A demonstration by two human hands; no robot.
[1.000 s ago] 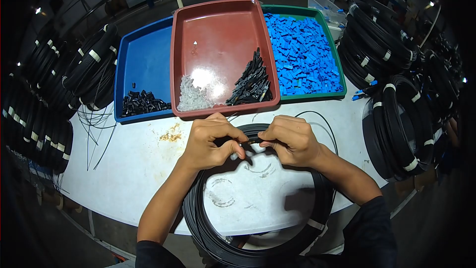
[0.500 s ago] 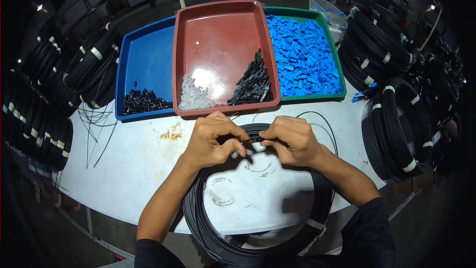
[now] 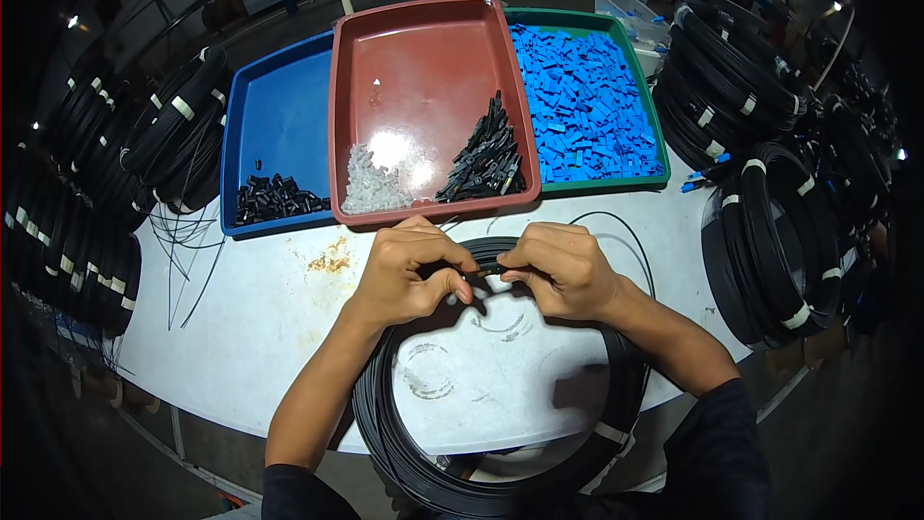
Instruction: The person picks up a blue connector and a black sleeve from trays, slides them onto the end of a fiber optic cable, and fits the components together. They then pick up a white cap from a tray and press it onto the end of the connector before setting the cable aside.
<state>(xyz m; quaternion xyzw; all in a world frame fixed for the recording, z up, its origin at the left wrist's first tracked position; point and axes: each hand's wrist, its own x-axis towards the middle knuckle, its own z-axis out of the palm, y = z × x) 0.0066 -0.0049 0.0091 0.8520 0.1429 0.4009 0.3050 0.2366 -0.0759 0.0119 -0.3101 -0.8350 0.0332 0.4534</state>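
Observation:
My left hand (image 3: 409, 268) and my right hand (image 3: 566, 272) meet above the table. Between their fingertips is a slim black connector piece (image 3: 489, 272), pinched from both sides; the fingers cover most of it. Beneath both hands lies a large coil of black cable (image 3: 377, 414), bound with a pale tape band (image 3: 611, 433) at lower right. Nearest beyond the hands is a red tray (image 3: 423, 67), holding small whitish clear parts (image 3: 373, 185) and a heap of slim black connector parts (image 3: 484, 162).
A blue tray (image 3: 284, 116) with short black sleeves (image 3: 279, 198) sits at the left. To the right, a green tray (image 3: 657, 116) is full of blue pieces (image 3: 582, 106). More taped cable coils (image 3: 770, 241) stand on the right and others (image 3: 178, 125) on the left. Loose cable ends hang at left.
The view has shifted slightly. Both hands keep their pinch on the connector piece with hardly any visible movement.

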